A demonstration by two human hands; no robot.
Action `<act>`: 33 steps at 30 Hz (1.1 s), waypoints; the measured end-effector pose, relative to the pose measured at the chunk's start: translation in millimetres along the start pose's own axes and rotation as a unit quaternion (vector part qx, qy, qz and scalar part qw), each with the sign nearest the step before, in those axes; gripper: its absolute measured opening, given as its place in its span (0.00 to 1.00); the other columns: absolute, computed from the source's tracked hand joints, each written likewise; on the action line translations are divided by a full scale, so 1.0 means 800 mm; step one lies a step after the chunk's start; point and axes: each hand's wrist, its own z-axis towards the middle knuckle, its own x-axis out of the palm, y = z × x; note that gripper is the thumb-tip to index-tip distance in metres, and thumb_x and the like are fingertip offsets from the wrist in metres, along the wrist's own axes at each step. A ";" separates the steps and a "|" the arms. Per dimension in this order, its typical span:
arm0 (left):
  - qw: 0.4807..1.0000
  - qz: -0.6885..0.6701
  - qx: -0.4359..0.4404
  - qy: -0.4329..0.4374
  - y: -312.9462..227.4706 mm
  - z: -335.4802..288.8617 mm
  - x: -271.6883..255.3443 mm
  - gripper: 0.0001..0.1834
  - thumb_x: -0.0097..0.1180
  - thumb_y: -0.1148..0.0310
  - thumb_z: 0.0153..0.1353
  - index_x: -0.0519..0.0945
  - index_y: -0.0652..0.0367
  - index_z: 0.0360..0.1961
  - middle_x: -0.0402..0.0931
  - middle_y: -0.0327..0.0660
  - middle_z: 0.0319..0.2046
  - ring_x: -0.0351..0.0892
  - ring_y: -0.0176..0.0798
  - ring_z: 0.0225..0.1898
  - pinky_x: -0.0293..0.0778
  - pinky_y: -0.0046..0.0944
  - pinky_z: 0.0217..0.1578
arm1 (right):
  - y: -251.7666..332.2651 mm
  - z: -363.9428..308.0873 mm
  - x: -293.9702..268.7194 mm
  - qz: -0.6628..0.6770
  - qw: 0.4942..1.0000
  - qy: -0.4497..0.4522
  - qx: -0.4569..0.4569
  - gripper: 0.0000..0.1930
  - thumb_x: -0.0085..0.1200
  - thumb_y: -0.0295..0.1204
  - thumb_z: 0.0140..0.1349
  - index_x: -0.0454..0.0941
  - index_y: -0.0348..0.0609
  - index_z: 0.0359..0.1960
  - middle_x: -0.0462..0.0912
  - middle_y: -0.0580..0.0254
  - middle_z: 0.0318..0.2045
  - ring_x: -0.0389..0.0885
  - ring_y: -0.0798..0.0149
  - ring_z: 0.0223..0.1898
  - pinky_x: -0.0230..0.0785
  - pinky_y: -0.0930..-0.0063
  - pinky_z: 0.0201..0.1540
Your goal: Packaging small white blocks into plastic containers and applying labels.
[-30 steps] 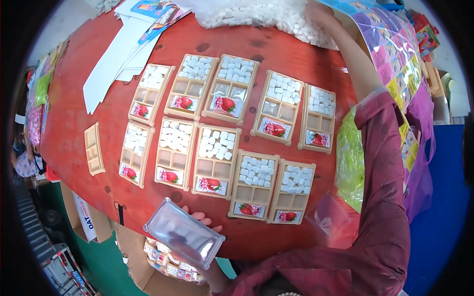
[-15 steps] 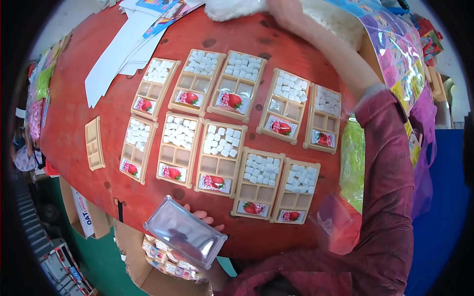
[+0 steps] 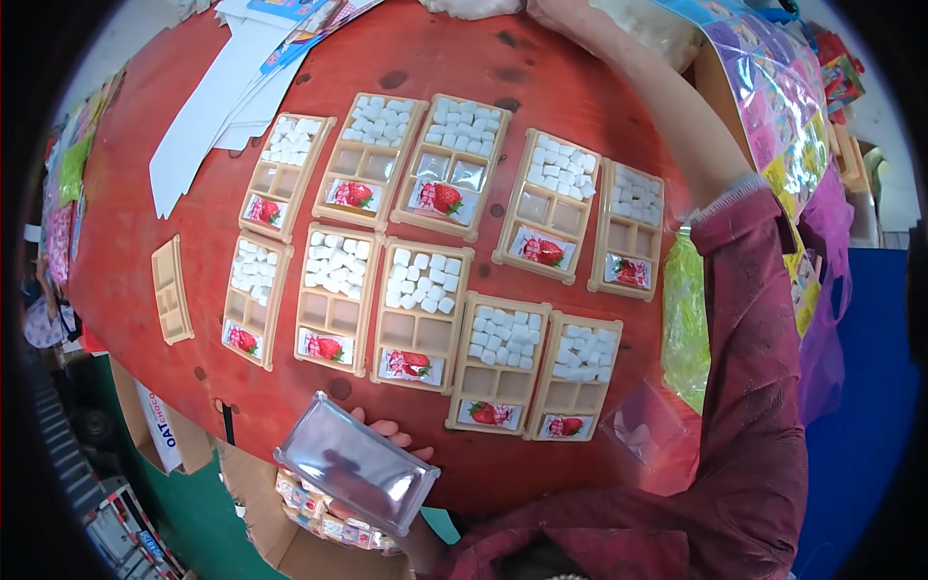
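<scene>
My left hand (image 3: 389,429) holds a clear plastic lid (image 3: 356,466) above the table's near edge, fingers showing past its far side. Stretched to the far edge, my right hand (image 3: 553,8) is cut off by the picture's top, beside a clear bag of white pieces (image 3: 474,8); its fingers are hidden. Between the hands stand several beige compartment trays (image 3: 418,333) in two rows. Each holds small white marshmallows (image 3: 423,278) in its large section and a strawberry-printed sachet (image 3: 410,365) at its near end. The small middle sections look bare or clear-covered.
A lone beige tray (image 3: 172,290) without marshmallows lies at the left. White sheets (image 3: 215,101) lie far left on the red table (image 3: 541,474). Cartons with wrapped packets (image 3: 333,527) sit below the near edge. Green plastic film (image 3: 684,324) and a red bag (image 3: 657,440) are beside my right arm.
The view has shifted slightly, with the trays appearing a little further left. My right hand has gone further toward the top edge. My left hand still holds the lid.
</scene>
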 end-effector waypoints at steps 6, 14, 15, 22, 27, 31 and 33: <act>1.000 -0.004 0.024 0.008 0.003 -0.009 0.003 0.57 0.62 0.43 0.47 0.42 0.64 0.65 0.59 0.62 0.56 0.66 0.60 0.54 0.64 0.72 0.48 | 0.141 -0.015 -0.135 0.015 0.994 -0.112 -0.010 0.25 0.47 0.23 0.47 0.63 0.29 0.50 0.67 0.41 0.50 0.68 0.45 0.50 0.68 0.61 0.47; 0.998 -0.004 0.055 0.019 0.020 0.001 0.016 0.61 0.62 0.39 0.44 0.40 0.67 0.65 0.58 0.64 0.55 0.66 0.61 0.54 0.66 0.69 0.48 | 0.078 -0.007 -0.056 0.077 0.982 -0.151 -0.088 0.17 0.46 0.27 0.52 0.70 0.33 0.44 0.75 0.46 0.40 0.75 0.50 0.42 0.70 0.62 0.39; 0.998 -0.002 0.047 0.041 0.021 0.004 0.005 0.62 0.60 0.38 0.44 0.40 0.67 0.65 0.59 0.64 0.55 0.66 0.61 0.54 0.67 0.69 0.48 | 0.089 -0.007 -0.060 0.086 0.981 -0.149 -0.091 0.17 0.46 0.27 0.52 0.70 0.33 0.44 0.75 0.46 0.40 0.75 0.50 0.42 0.70 0.62 0.39; 0.997 -0.005 0.075 0.015 0.015 -0.006 0.029 0.57 0.58 0.38 0.47 0.44 0.66 0.65 0.61 0.61 0.54 0.68 0.58 0.53 0.68 0.64 0.48 | 0.267 -0.085 -0.304 0.514 0.839 0.163 -0.073 0.04 0.53 0.24 0.56 0.77 0.35 0.31 0.79 0.56 0.32 0.79 0.60 0.33 0.71 0.68 0.33; 0.978 0.121 0.121 -0.116 0.038 -0.033 0.046 0.52 0.49 0.37 0.53 0.46 0.67 0.64 0.61 0.53 0.56 0.66 0.48 0.56 0.68 0.50 0.54 | 0.330 -0.152 -0.425 0.721 0.572 0.388 -0.050 0.10 0.63 0.31 0.49 0.78 0.37 0.24 0.75 0.68 0.19 0.70 0.79 0.23 0.62 0.83 0.26; 0.940 0.294 0.100 0.141 0.022 -0.019 0.057 0.44 0.49 0.46 0.59 0.47 0.67 0.63 0.56 0.51 0.60 0.62 0.46 0.59 0.59 0.48 0.60 | 0.351 -0.162 -0.447 0.784 0.428 0.448 0.036 0.10 0.63 0.32 0.51 0.79 0.37 0.25 0.76 0.72 0.19 0.70 0.81 0.22 0.60 0.85 0.26; 0.971 0.198 0.137 -0.012 0.036 -0.027 0.076 0.46 0.60 0.48 0.49 0.54 0.72 0.58 0.66 0.50 0.50 0.71 0.44 0.51 0.69 0.43 0.52 | 0.350 -0.169 -0.450 0.796 0.409 0.443 0.047 0.09 0.62 0.31 0.51 0.79 0.37 0.26 0.77 0.70 0.20 0.73 0.80 0.22 0.63 0.85 0.26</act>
